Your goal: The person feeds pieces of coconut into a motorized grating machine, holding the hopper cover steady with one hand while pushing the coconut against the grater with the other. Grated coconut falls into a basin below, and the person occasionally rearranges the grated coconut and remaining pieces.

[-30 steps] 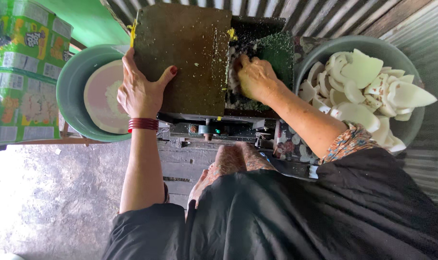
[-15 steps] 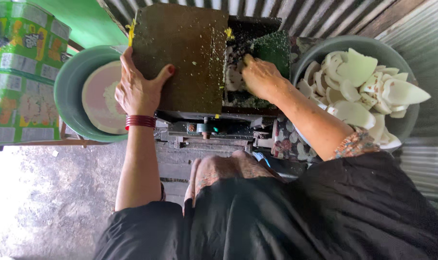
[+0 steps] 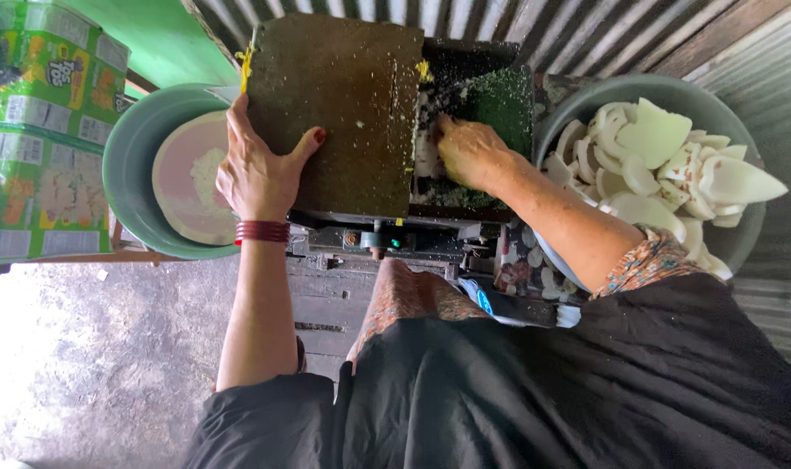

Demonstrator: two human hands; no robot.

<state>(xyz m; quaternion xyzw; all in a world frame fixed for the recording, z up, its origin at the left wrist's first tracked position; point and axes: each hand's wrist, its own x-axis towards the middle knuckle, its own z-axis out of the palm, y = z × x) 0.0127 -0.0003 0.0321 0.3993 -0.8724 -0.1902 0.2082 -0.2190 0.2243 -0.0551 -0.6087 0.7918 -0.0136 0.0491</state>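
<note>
My left hand (image 3: 258,169) lies flat on the left edge of the dark cover plate (image 3: 343,113) of a grating machine (image 3: 395,236), fingers spread, holding nothing. My right hand (image 3: 469,152) is curled and pressed down into the machine's feed opening (image 3: 499,104); a white coconut piece shows just under its fingers, mostly hidden. White gratings speckle the plate. A red bangle (image 3: 261,231) circles my left wrist.
A grey-green basin (image 3: 135,139) on the left holds a pink dish (image 3: 178,187) with white gratings. A grey bowl (image 3: 578,95) on the right is heaped with white coconut pieces (image 3: 665,165). Green cartons (image 3: 39,130) stand far left. Corrugated metal wall behind; concrete floor below.
My right hand has shifted slightly within the feed opening, pressing downward. The left hand stays on the plate.
</note>
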